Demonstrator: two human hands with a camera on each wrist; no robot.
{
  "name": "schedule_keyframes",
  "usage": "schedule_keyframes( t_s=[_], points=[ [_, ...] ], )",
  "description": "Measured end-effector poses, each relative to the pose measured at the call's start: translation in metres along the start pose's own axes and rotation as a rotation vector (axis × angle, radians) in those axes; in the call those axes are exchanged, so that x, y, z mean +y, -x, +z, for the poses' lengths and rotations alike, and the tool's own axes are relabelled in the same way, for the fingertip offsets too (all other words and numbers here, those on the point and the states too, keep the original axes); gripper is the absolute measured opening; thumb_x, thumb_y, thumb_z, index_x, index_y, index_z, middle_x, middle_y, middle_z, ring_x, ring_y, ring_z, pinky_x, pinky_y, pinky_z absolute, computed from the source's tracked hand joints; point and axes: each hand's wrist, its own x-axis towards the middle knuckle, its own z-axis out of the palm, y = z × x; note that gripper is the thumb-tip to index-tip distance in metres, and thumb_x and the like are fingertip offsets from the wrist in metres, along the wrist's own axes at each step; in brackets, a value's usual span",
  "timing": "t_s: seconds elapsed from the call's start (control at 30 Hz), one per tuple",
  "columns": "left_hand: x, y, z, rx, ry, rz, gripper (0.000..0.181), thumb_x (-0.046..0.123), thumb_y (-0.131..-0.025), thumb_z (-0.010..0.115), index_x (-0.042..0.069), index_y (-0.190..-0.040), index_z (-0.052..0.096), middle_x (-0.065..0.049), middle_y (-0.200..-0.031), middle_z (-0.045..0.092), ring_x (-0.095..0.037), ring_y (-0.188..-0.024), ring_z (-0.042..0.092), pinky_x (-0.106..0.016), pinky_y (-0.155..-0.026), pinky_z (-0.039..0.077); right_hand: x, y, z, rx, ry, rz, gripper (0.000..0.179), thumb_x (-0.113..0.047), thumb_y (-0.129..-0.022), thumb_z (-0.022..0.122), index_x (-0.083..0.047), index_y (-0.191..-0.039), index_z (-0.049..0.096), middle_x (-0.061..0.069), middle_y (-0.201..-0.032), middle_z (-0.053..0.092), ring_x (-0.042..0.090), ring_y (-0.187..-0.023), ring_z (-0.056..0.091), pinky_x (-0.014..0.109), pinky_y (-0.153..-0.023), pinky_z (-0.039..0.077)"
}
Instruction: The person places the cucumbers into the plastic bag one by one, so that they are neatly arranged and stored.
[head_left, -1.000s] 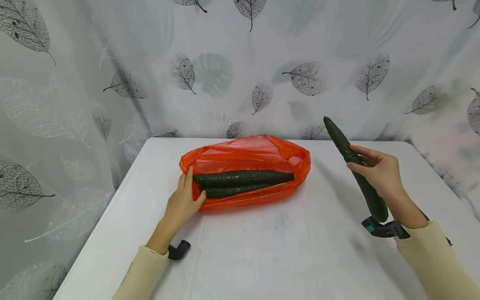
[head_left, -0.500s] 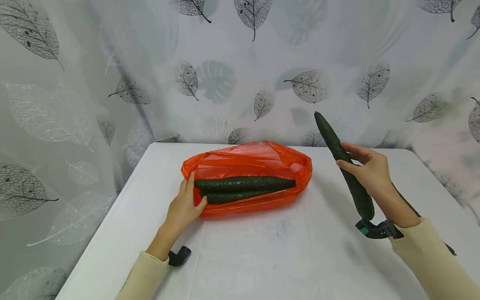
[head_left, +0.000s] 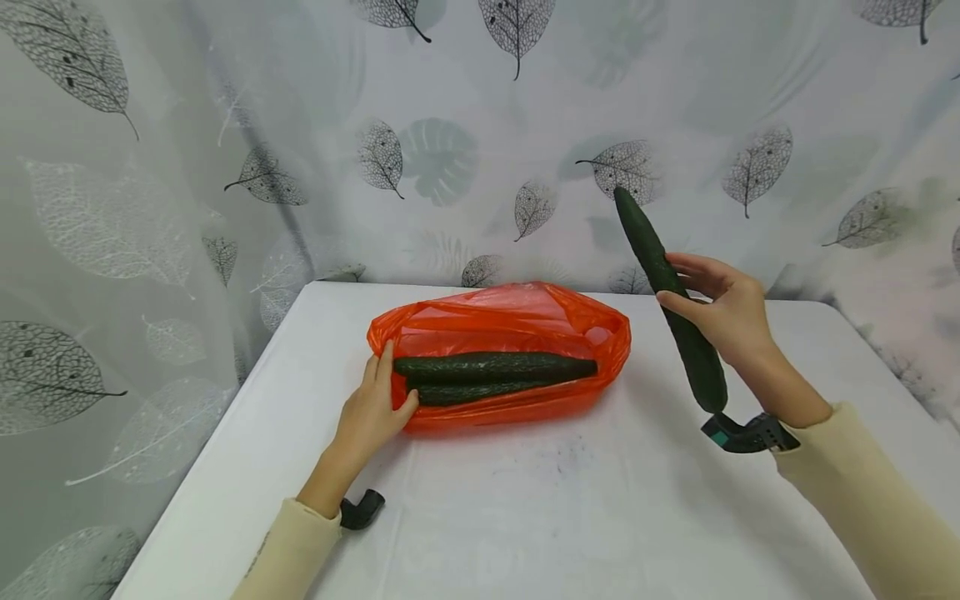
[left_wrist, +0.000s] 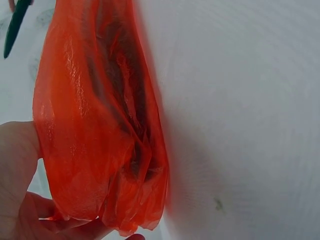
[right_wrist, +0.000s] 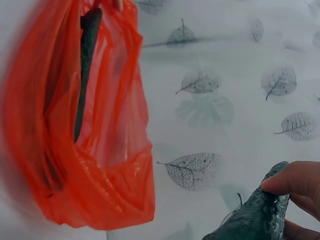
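My right hand (head_left: 726, 312) holds a long dark green cucumber (head_left: 693, 342) between thumb and fingers, raised above the right side of the table and tilted with its upper tip to the left. In the right wrist view the fingers pinch the bumpy cucumber (right_wrist: 257, 217) at the lower right. A red plastic bag (head_left: 502, 312) lies at the middle of the table, its opening facing up. Two more cucumbers (head_left: 495, 366) lie side by side inside it. My left hand (head_left: 367, 417) grips the bag's left end, thumb at the front edge; in the left wrist view the thin film (left_wrist: 75, 165) covers part of the fingers.
The white table (head_left: 495, 517) has faint dark smudges in front of the bag. Behind and to the left hangs a pale curtain (head_left: 450, 75) with a leaf print. A black band with a device (head_left: 750, 435) sits on the right wrist.
My right hand has carried the cucumber to the left and upward, nearer the bag. The left hand keeps its place at the bag's left end, and the head view has shifted slightly.
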Motion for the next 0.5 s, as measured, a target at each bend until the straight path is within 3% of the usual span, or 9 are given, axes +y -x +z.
schedule_keyframes(
  t_s=[0.1,0.27,0.5],
  points=[
    [-0.002,0.001,0.001,0.011,0.000,0.006,0.084,0.024,-0.088,0.067,-0.004,-0.152,0.020,-0.026,-0.145,0.037,-0.040,-0.090,0.063,-0.054,-0.078,0.055,-0.004,-0.004,0.004,-0.009,-0.062,-0.018,0.052,-0.017,-0.087,0.074,-0.012,-0.136,0.058,-0.008,-0.121,0.065,-0.004,-0.105,0.059,0.011,-0.072,0.052],
    [-0.003,0.001,0.003,0.011,-0.003,0.010,0.084,0.024,-0.088,0.067,-0.004,-0.152,0.019,-0.026,-0.144,0.037,-0.038,-0.085,0.063,-0.053,-0.077,0.056,-0.014,-0.015,0.011,0.000,-0.092,-0.035,0.052,-0.014,-0.086,0.074,-0.011,-0.136,0.058,-0.006,-0.124,0.065,0.000,-0.108,0.060,0.011,-0.074,0.052],
    [-0.002,0.001,0.001,0.032,-0.008,0.024,0.083,0.022,-0.088,0.068,-0.005,-0.151,0.022,-0.026,-0.143,0.038,-0.033,-0.070,0.060,-0.050,-0.072,0.057,-0.029,-0.027,0.026,-0.010,-0.216,-0.068,0.048,-0.008,-0.087,0.072,-0.010,-0.133,0.059,-0.005,-0.122,0.066,0.005,-0.108,0.061,0.013,-0.077,0.053]
  ],
)
